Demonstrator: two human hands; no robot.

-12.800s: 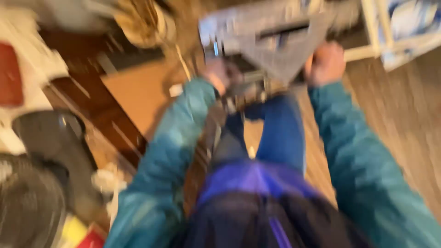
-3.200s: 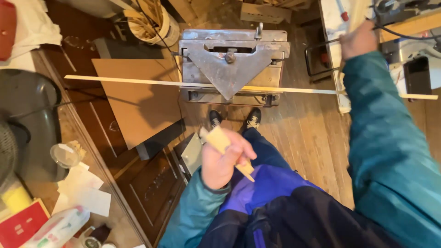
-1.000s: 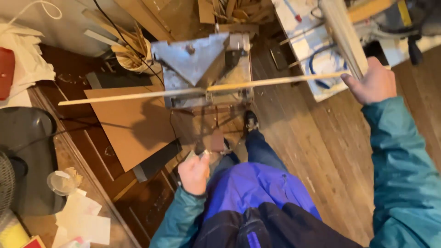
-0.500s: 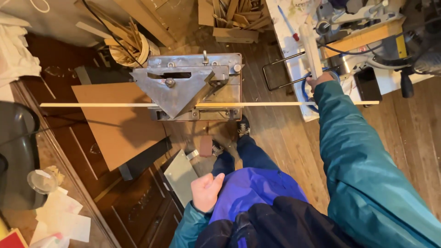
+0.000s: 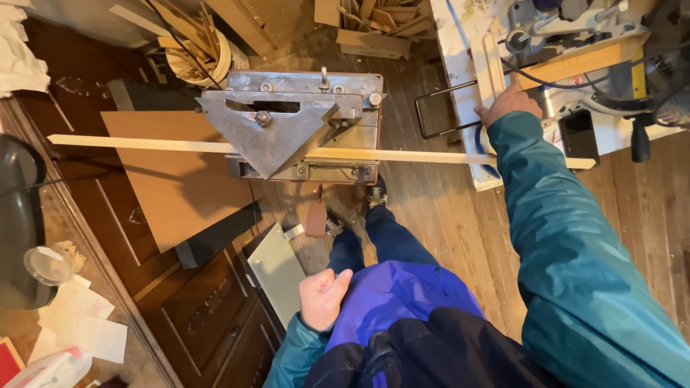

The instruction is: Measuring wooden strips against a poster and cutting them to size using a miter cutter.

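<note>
My left hand hangs by my hip with its fingers curled in and nothing in it, just above a grey metal panel. My right hand reaches out to the white workbench, with its fingers lying against a pale strip that rests there. A long thin wooden strip lies level across the grey metal triangular cutting machine in front of my feet, sticking out far on both sides. Neither hand touches it.
A brown board leans beside the machine on the left. Behind are a basket of wood offcuts and a box of scraps. A power saw sits on the bench. Dark cabinet fronts and papers lie to the lower left.
The long strip now lies level across the machine. My right hand has let go of the strip it carried and moved to the bench. My left hand has curled in by my hip.
</note>
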